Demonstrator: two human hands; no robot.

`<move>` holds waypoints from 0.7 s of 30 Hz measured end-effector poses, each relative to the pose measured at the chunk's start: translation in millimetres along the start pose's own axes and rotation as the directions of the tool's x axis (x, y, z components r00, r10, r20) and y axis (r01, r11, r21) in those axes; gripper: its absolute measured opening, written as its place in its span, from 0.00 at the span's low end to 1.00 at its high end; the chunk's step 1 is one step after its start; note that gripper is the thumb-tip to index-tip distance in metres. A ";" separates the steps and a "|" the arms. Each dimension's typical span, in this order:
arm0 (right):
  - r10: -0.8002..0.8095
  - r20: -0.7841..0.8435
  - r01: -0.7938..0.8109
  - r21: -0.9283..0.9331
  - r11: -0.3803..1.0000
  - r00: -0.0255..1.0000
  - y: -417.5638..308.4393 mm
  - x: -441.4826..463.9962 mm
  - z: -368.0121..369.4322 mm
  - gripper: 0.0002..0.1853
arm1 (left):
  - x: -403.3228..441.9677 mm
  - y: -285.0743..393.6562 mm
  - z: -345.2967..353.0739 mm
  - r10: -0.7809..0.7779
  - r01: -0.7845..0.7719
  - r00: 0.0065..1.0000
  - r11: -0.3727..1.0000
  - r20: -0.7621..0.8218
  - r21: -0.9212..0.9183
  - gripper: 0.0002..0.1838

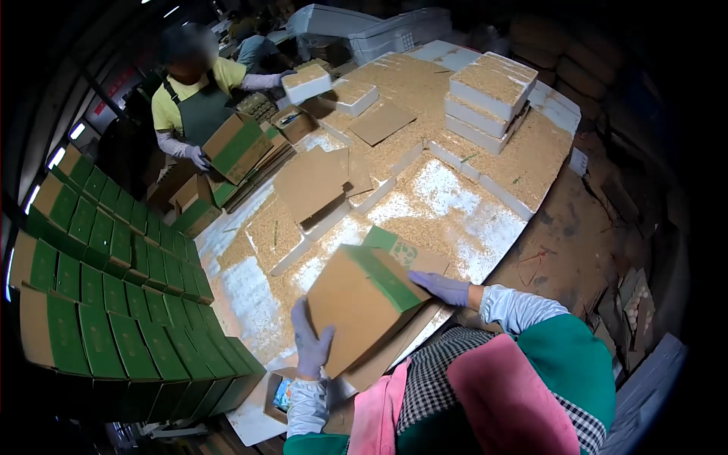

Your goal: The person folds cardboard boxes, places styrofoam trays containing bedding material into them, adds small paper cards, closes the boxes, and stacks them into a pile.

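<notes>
My left hand [312, 340], in a pale purple glove, holds the left side of a brown cardboard box [350, 302] with a green band. On the box's right side lies my right hand [442, 287], gloved the same way, its fingers against the green part. The box is tilted over the near edge of the table. Beneath and behind it shows another cardboard piece [402, 246] with a green printed patch. I cannot see inside the box.
Stacked green-and-brown boxes [136, 341] fill the left. White trays [493, 95] of grainy material stand on the table [485, 246]; loose cardboard [311, 182] lies mid-table. A co-worker [197, 98] across the table handles a box. A small open box [279, 394] is by my left forearm.
</notes>
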State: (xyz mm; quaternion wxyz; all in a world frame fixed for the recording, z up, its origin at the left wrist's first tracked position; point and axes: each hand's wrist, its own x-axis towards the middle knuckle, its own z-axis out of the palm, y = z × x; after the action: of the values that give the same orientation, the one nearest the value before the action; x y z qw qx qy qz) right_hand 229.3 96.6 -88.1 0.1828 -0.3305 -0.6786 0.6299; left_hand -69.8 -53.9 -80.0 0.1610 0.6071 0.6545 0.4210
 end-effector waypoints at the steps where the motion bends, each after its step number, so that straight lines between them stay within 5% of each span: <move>1: -0.250 0.108 0.270 -0.255 0.928 0.962 45.0 8.7 9.1 0.30 | -7.3 1.2 -3.6 -0.106 0.076 0.988 0.968 -0.115 -0.239 0.46; 2: -0.206 -0.028 0.199 -0.156 0.967 0.978 -26.8 -4.2 20.8 0.32 | -6.6 23.2 -0.6 -0.217 0.053 0.953 0.808 -0.212 -0.587 0.45; 4: -0.393 -0.166 0.395 -0.021 0.918 0.904 -95.8 -1.8 26.2 0.34 | -31.8 -40.3 20.8 -0.037 0.030 0.985 0.998 -0.168 -0.048 0.35; 7: -0.283 0.184 0.337 -0.464 0.819 0.941 -118.5 11.3 31.3 0.36 | -47.0 -40.5 41.9 -0.457 0.494 0.868 0.828 0.193 -0.266 0.33; 8: -0.210 0.316 0.355 -0.531 0.769 0.925 -100.5 16.9 43.5 0.39 | -47.5 -37.8 47.3 -0.631 0.474 0.742 0.254 0.227 -0.843 0.36; 10: -0.233 0.530 0.494 -0.427 0.757 0.815 -52.7 21.0 78.4 0.39 | -37.5 8.0 26.2 -0.644 0.334 0.754 0.548 -0.132 -0.767 0.38; 11: -0.225 0.596 0.531 -0.406 0.744 0.771 -33.0 15.5 101.7 0.37 | -33.8 7.1 25.1 -0.575 0.355 0.817 0.540 -0.028 -0.763 0.40; 12: -0.215 0.663 0.569 -0.378 0.731 0.717 -35.0 5.7 103.9 0.35 | -10.9 56.3 33.1 -0.612 0.559 0.790 0.703 0.026 -0.441 0.38; 14: -0.184 0.681 0.469 -0.260 0.844 0.708 -57.4 11.8 59.4 0.32 | -6.6 56.8 57.6 -0.549 0.539 0.819 0.836 -0.166 -0.103 0.38; 15: -0.278 0.485 0.385 -0.136 0.913 0.829 -67.4 1.5 7.7 0.29 | -3.3 51.2 63.8 -0.545 0.539 0.824 0.838 -0.157 -0.084 0.38; 16: -0.397 0.017 0.392 -0.196 0.899 0.918 -49.1 -3.6 -35.3 0.28 | -5.7 42.8 67.1 -0.575 0.548 0.787 0.818 -0.222 -0.176 0.38; 17: -0.281 -0.307 0.223 -0.210 0.952 0.909 -48.8 -16.9 -103.4 0.31 | -9.1 36.9 70.9 -0.610 0.548 0.741 0.791 -0.280 -0.273 0.38; 18: -0.134 -0.668 0.067 -0.125 0.990 0.732 -35.8 -30.3 -164.2 0.34 | -11.5 32.8 71.7 -0.617 0.558 0.740 0.786 -0.268 -0.266 0.38; 19: -0.166 -0.913 -0.169 -0.243 0.955 0.374 21.7 -34.9 -228.3 0.35 | -10.4 26.5 69.4 -0.641 0.576 0.728 0.764 -0.242 -0.293 0.38; 21: 0.065 -0.973 -0.464 0.163 0.871 -0.220 146.0 -68.8 -342.9 0.36 | -8.4 13.4 67.8 -0.696 0.609 0.684 0.710 -0.219 -0.354 0.37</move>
State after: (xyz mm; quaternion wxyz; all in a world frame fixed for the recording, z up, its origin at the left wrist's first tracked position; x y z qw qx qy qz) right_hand 538.2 299.9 -171.2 0.4405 -0.8456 -0.2890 0.0856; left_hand -10.3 -38.8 -112.7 0.2628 0.2244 0.7866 0.5117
